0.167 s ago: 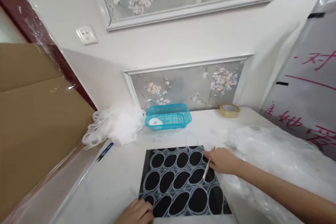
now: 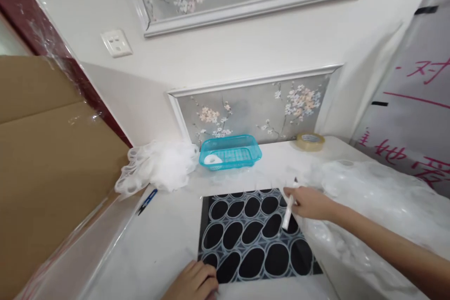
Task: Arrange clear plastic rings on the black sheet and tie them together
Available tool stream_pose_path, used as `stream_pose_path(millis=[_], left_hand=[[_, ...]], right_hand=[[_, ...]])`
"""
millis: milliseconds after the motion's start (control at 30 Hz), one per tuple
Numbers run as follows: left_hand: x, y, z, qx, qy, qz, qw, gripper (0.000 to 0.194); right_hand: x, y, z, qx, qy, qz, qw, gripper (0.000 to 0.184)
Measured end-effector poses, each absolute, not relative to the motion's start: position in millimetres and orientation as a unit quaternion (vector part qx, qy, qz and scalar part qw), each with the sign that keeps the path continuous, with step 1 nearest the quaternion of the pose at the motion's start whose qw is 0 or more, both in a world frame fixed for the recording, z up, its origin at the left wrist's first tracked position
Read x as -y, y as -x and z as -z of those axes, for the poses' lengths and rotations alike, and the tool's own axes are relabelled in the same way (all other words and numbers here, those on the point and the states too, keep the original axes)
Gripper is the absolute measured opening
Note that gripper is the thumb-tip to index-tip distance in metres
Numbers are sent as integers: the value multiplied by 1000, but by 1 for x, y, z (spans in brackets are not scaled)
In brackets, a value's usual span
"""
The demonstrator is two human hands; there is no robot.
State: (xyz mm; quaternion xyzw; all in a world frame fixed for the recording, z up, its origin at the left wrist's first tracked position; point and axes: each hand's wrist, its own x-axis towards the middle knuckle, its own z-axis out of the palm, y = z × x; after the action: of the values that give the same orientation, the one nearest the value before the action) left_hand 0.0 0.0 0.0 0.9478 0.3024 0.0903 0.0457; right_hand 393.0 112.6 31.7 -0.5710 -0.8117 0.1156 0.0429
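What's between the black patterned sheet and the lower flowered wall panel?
In the head view, a teal basket stands between the black patterned sheet and the lower flowered wall panel, with a white ring-like piece inside it.

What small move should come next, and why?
Perhaps your right hand should bring the dark tip of the slim white stick over the black oval-patterned sheet: the tip points beyond the sheet's far right corner, while your left hand covers the near left one.
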Motion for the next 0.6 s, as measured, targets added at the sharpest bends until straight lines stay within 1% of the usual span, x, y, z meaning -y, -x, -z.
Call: stream_pose_path(millis=[100, 200, 267, 300, 333, 400, 433, 467, 500, 567, 600], left_hand=[[2, -4, -6, -304, -945, -120, 17, 21], [4, -2, -11, -314, -940, -136, 5, 20], [4, 1, -11, -314, -939, -139, -2, 28], [3, 2, -9, -317, -938, -138, -4, 29], [3, 2, -5, -324, -937, -131, -2, 26], [1, 2, 3, -337, -934, -118, 8, 16], [1, 0, 7, -342, -932, -116, 15, 19], [1, -1, 9, -346, -931, -116, 26, 23], [1, -2, 10, -348, -929, -116, 45, 25], [-1, -2, 3, -359, -918, -125, 112, 26], [-2, -1, -4, -372, -904, -134, 160, 26]], right_hand=[[-100, -401, -37, 765, 627, -118, 90, 6], [-75, -408, -36, 689, 697, -113, 165, 8], [-52, -408, -31, 637, 725, -136, 223, 9], [-40, -406, -28, 623, 727, -151, 244, 12], [-28, -403, -24, 621, 725, -164, 250, 16], [-8, -394, -16, 654, 701, -175, 225, 27], [-1, -389, -12, 685, 674, -181, 207, 32], [4, -383, -8, 719, 642, -185, 190, 32], [8, -378, -4, 752, 608, -184, 179, 27], [9, -369, 1, 801, 545, -178, 173, 9], [8, -365, 3, 813, 526, -176, 176, 11]])
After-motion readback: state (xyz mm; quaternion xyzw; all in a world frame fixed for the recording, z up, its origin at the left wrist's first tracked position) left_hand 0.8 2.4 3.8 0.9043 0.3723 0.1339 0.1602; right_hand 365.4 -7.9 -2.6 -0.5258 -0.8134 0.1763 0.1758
